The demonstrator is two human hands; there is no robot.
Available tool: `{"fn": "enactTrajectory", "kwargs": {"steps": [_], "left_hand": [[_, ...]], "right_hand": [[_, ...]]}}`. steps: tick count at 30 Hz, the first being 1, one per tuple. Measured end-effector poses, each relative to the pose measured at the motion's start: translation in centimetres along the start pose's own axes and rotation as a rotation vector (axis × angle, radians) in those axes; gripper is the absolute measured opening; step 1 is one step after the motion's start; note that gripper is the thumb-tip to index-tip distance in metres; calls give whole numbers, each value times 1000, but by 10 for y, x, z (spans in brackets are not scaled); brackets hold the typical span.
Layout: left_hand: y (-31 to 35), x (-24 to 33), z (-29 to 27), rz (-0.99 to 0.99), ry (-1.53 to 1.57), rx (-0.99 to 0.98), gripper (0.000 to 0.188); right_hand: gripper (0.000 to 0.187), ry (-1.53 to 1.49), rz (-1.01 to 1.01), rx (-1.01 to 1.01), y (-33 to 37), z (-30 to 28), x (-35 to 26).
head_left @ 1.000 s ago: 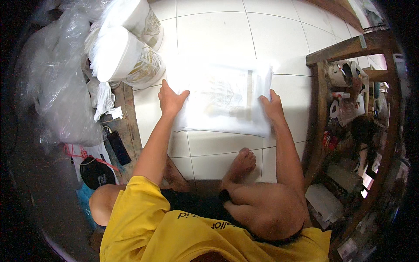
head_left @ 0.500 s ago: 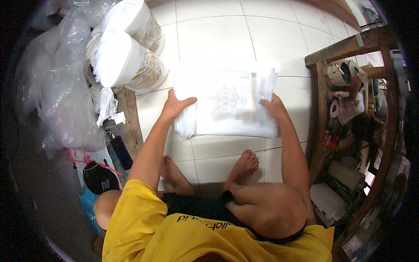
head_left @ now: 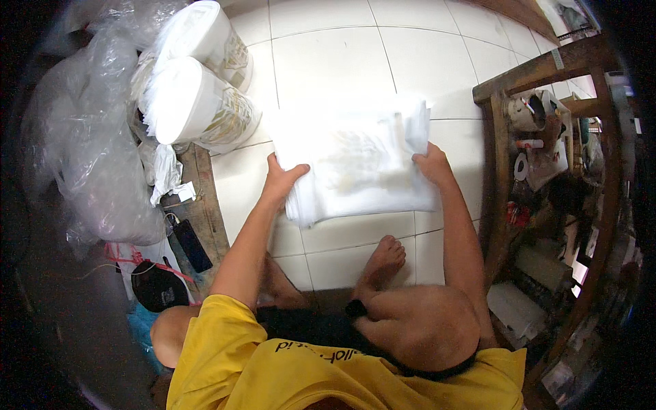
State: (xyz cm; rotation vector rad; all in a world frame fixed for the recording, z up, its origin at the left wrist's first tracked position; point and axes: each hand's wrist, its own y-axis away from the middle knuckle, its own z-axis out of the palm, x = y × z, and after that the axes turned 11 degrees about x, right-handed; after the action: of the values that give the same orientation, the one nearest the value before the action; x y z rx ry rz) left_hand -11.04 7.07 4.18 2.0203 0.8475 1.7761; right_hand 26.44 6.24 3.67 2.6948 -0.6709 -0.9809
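Observation:
A stack of thin white plastic bags [head_left: 355, 160] with a faint gold-grey print lies in front of me, low over the tiles, its top washed out by glare. My left hand [head_left: 282, 181] grips its left edge, thumb on top and fingers tucked underneath out of sight. On the opposite edge, my right hand [head_left: 432, 165] pinches the layers the same way, its thumb over the upper face. Uneven layers fan out at the lower left corner, under my left hand. Whether the stack touches the floor I cannot tell.
Two white printed rolls or bundles [head_left: 205, 102] stand at the upper left beside clear plastic wrap [head_left: 89, 143]. A phone [head_left: 191, 244] with a cable and a black cap [head_left: 158, 285] lie at left. A wooden rack [head_left: 493, 171] with mixed items borders the right. White floor tiles [head_left: 328, 61] extend ahead.
My left hand has shifted slightly nearer to me and rightward, bringing the stack's left edge along and tilting it a little. The right hand keeps its hold, almost in place.

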Motion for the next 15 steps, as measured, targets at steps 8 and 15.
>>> {"fn": "enactTrajectory", "kwargs": {"steps": [8,15], "left_hand": [[10,-12,9,-79,147,-4,83],[11,-17,7,-57,136,-70,80]], "right_hand": [[42,364,-107,149,47,2,-84],[62,-267,126,-277,-41,-5,14]]}}
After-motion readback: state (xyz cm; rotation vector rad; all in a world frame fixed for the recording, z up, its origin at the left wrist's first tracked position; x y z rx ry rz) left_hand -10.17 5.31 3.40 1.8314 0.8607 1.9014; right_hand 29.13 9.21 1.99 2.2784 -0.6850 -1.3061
